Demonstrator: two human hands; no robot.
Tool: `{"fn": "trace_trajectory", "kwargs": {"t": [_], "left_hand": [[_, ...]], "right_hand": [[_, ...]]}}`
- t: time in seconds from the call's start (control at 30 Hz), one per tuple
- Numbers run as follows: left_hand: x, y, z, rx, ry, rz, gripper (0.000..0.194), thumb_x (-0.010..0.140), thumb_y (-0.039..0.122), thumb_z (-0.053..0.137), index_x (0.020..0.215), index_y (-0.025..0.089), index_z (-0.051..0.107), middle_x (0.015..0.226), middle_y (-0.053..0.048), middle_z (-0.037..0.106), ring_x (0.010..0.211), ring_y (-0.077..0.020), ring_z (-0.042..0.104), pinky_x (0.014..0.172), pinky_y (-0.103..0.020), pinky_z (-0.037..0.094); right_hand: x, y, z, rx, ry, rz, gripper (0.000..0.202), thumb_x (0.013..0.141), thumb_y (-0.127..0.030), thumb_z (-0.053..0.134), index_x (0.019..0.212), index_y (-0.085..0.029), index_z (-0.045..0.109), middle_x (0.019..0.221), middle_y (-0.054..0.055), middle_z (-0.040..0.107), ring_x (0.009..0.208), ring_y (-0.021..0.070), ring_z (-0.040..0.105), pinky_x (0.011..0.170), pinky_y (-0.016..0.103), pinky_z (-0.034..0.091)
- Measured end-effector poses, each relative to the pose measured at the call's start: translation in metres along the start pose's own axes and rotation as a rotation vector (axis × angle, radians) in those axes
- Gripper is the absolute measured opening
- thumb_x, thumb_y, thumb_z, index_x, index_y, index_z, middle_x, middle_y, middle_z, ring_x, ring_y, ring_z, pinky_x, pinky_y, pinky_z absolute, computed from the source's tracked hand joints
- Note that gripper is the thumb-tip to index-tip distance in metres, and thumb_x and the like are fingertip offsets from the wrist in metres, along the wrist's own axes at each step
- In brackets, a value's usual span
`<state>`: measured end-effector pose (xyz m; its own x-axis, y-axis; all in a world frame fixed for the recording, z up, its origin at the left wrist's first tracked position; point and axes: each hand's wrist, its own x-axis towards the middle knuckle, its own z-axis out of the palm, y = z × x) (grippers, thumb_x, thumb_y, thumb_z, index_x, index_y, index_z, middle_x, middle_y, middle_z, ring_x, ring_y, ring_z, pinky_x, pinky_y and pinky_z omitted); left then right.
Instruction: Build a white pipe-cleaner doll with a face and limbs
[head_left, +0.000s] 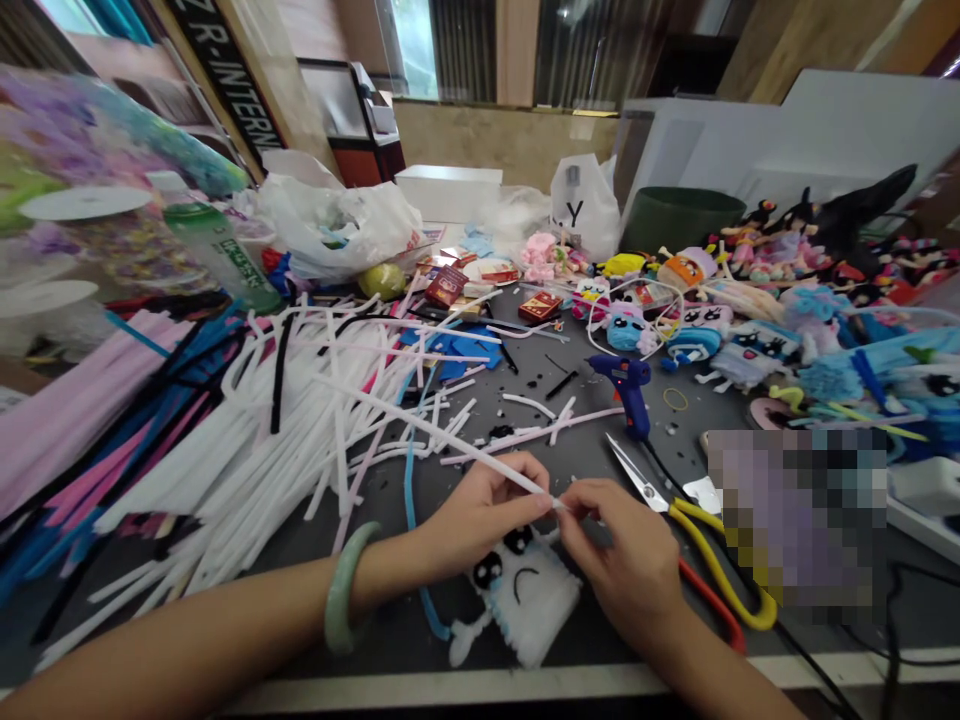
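A long white pipe cleaner [457,440] runs up and to the left from my two hands. My left hand [495,500], with a green bangle [346,590] on its wrist, pinches it close to its lower end. At the very tip, the fingers of my right hand [619,540] are closed on the same pipe cleaner. Below both hands a white fuzzy figure [536,610] with black eyes and a curved mouth lies on the table, partly covered by my fingers. Scissors [675,520] with yellow and red handles lie open-bladed beside my right hand.
A blue glue gun [626,385] stands beyond the scissors, its cable running back right. Piles of white pipe cleaners [247,450] and pink ones [105,390] cover the left side. Finished fuzzy figures [750,350] crowd the right. A green bottle [221,255] leans at the back left.
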<state>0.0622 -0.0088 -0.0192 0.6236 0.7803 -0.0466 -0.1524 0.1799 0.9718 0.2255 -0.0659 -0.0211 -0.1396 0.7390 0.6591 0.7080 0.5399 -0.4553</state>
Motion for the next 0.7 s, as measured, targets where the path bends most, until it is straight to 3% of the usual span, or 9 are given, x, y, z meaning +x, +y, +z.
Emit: {"fn": "trace_trajectory", "kwargs": {"t": [0.47,0.7], "left_hand": [[0.0005,-0.0038,-0.0006,-0.027,-0.013,0.024,0.020,0.079,0.029,0.068,0.081,0.013,0.057,0.073,0.002,0.053,0.070,-0.0094,0.048,0.068,-0.022,0.036],[0.0004,-0.0029,-0.0019,0.029,-0.017,-0.027,0.025,0.076,0.034,0.071,0.078,0.014,0.057,0.070,0.002,0.052,0.065,-0.0097,0.046,0.063,-0.023,0.035]], "right_hand": [[0.0009,0.0010,-0.0002,0.036,-0.035,0.014,0.008,0.087,-0.011,0.055,0.086,-0.019,0.056,0.077,-0.001,0.065,0.065,0.0084,0.061,0.062,0.019,0.046],[-0.0015,0.0000,-0.0010,0.037,-0.083,0.062,0.007,0.087,-0.013,0.052,0.086,-0.019,0.055,0.075,0.001,0.063,0.067,0.0122,0.060,0.062,0.024,0.047]]}}
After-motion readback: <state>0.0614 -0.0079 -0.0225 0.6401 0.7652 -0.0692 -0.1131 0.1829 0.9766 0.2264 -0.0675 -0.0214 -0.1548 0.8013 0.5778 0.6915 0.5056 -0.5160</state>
